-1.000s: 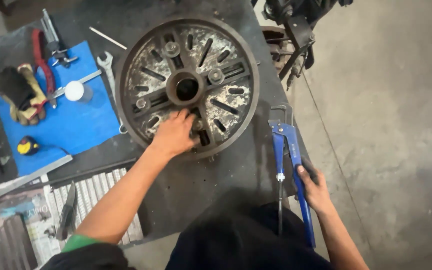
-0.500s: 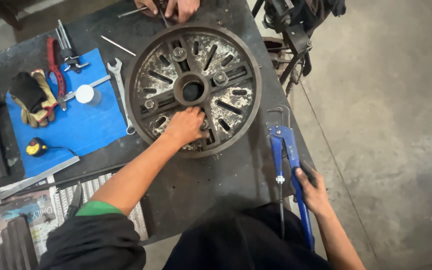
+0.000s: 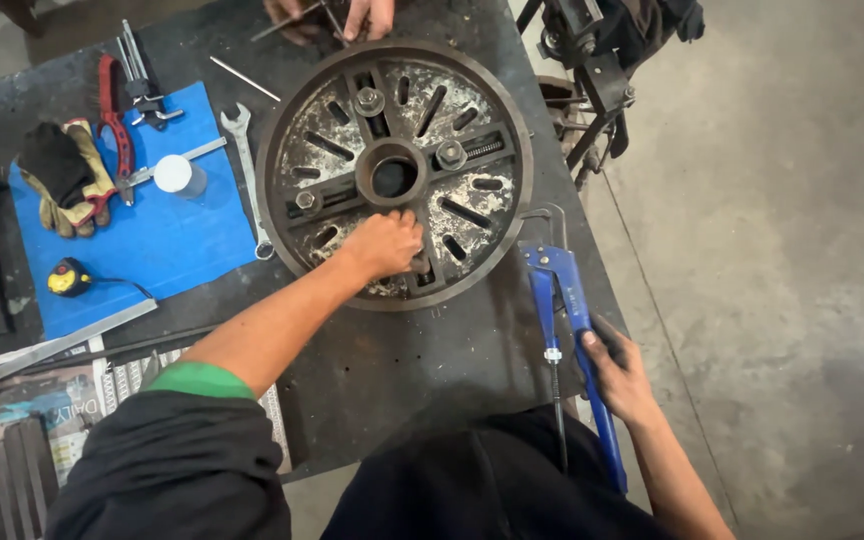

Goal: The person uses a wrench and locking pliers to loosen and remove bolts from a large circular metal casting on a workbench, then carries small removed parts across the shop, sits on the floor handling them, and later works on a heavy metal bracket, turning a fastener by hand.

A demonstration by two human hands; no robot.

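Head view, left hand (image 3: 384, 243) pinching a small part on the round slotted grey metal disc (image 3: 457, 120), dark worktop (image 3: 392, 360) beneath; right hand (image 3: 620, 372) gripping the long blue-handled wrench (image 3: 570, 300) at the edge

Wrench (image 3: 246, 170) lies left of disc (image 3: 394, 175), pliers (image 3: 572, 340) right (perhaps touching).

We've got a big round metal plate (image 3: 394, 172) lying flat on the dark workbench, rusty and flecked with white, cut through with radial slots, three bolt heads ringed about its open centre hole. Our left hand (image 3: 385, 243) presses down on its near edge, fingers curled over a slot, maybe pinching something small, though we can't quite see. Just right of the plate, a blue long-handled tool (image 3: 574, 340) lies lengthwise at the bench's edge, our right hand (image 3: 620, 378) wrapped round its handles.
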